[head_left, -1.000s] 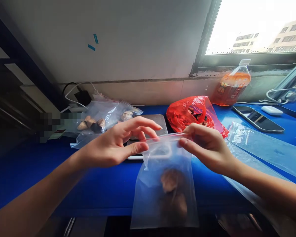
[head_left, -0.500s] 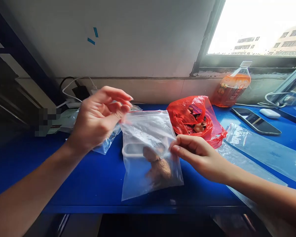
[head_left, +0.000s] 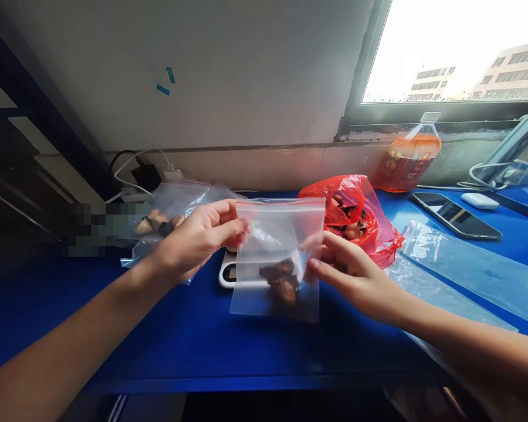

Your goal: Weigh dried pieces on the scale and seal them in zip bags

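Note:
Between my hands a clear zip-lock bag hangs upright, with dark brown dried mushrooms at its bottom. My left hand pinches the bag's upper left edge, just below the red zip line. Lower on the opposite edge, my right hand grips the bag between thumb and fingers; some fingertips are behind the plastic. Partly hidden behind the bag is a white digital scale. A red plastic bag holding more dried mushrooms stands open beyond my right hand.
Filled clear bags lie at the back left near a black plug. Flat clear bags rest on the blue table at right. A phone, a white earbud case and a drink bottle are behind them.
My left hand has come down and closed on the bag's left edge. The bag has turned, showing the darker side of its contents, and uncovered part of the scale.

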Demonstrator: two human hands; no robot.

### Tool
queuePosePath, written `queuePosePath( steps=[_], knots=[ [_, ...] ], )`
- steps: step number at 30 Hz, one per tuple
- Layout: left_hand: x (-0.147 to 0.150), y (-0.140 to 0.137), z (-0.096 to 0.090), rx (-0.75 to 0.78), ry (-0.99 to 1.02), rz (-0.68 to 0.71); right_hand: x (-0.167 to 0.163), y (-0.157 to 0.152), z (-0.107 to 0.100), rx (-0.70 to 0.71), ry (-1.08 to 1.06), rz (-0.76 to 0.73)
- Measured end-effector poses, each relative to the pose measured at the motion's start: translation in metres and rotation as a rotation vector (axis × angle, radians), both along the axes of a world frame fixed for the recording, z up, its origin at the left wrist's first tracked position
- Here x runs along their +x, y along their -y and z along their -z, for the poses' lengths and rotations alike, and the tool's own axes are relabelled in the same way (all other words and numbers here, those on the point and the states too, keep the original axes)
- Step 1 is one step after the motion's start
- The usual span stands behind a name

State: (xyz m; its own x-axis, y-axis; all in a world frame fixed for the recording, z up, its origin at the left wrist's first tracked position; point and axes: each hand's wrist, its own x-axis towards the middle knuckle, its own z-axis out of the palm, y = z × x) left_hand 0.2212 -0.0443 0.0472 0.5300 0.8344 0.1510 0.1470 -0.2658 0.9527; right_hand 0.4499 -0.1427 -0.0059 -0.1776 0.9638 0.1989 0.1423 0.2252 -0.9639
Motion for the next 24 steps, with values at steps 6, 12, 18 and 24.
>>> queuePosePath(
  steps=[6,12,18,24],
  knots=[
    [0.007,0.013,0.011,0.021,-0.096,0.079,0.0,-0.005,-0.009,0.08,-0.087,0.109],
    [0.01,0.018,0.009,-0.047,-0.056,0.155,0.003,-0.011,-0.01,0.062,-0.206,0.223],
    [0.005,0.015,0.006,0.023,-0.128,0.065,0.006,-0.011,-0.013,0.062,-0.19,0.239],
    [0.003,0.011,0.007,0.147,-0.137,0.017,0.016,-0.013,-0.018,0.02,-0.12,0.116]
  ],
)
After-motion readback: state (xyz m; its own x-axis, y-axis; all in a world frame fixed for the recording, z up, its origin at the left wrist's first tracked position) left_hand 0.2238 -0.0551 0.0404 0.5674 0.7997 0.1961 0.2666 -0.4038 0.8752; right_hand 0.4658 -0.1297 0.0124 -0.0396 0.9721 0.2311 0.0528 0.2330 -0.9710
